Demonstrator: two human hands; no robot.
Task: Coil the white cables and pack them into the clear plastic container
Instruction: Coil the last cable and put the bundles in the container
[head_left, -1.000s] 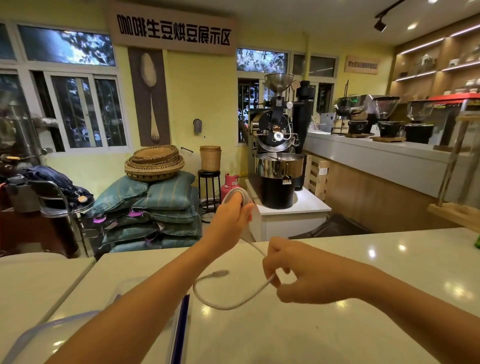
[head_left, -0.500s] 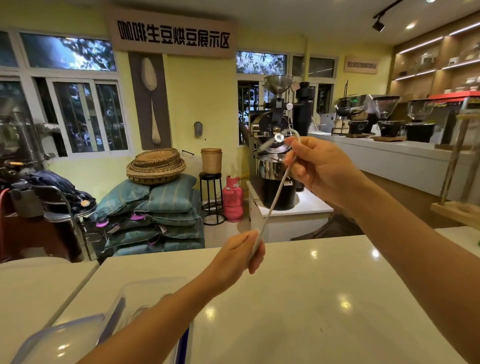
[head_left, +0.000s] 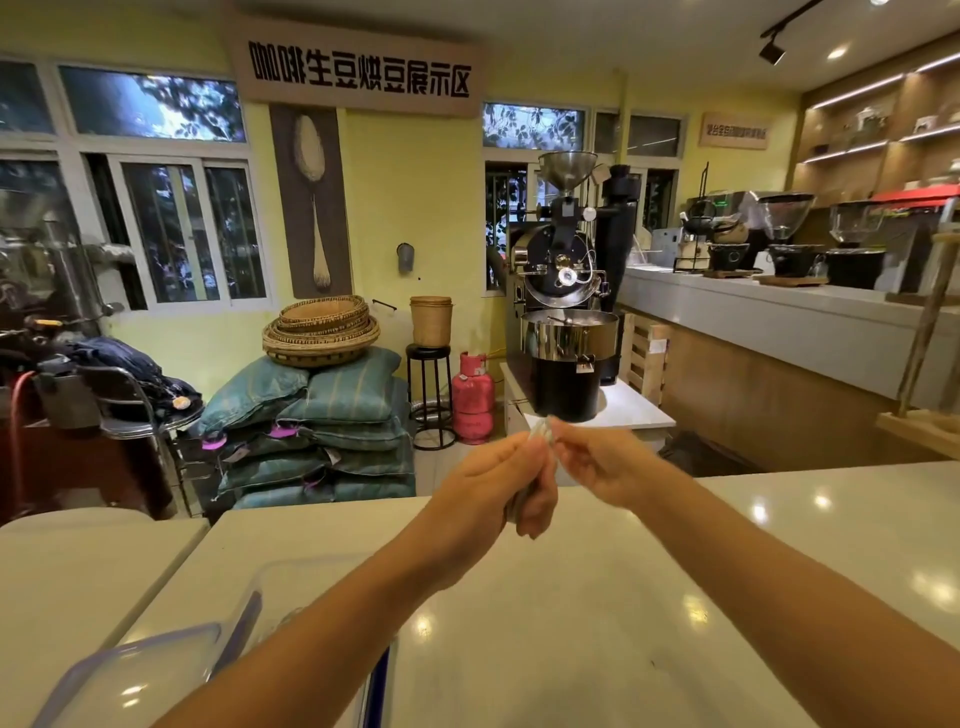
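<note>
My left hand (head_left: 498, 483) and my right hand (head_left: 597, 462) meet above the far edge of the white counter. Both pinch the folded white cable (head_left: 541, 432), of which only a short blurred bit shows above the fingers; another strip of it peeks out below my left fingers. The rest is hidden inside my left fist. The clear plastic container (head_left: 291, 587) sits at the lower left of the counter, partly hidden under my left forearm. Its clear lid (head_left: 119, 680) with a blue rim lies beside it at the bottom left.
The glossy white counter (head_left: 649, 597) spreads under my arms. A second white tabletop (head_left: 78, 571) adjoins on the left across a narrow gap. Beyond the counter edge stand a coffee roaster (head_left: 566, 312), a red gas cylinder (head_left: 471, 397) and stacked sacks (head_left: 322, 431).
My right hand has come down from head height to meet my left hand. The cable, stretched taut between the hands before, is now bunched together in both hands.
</note>
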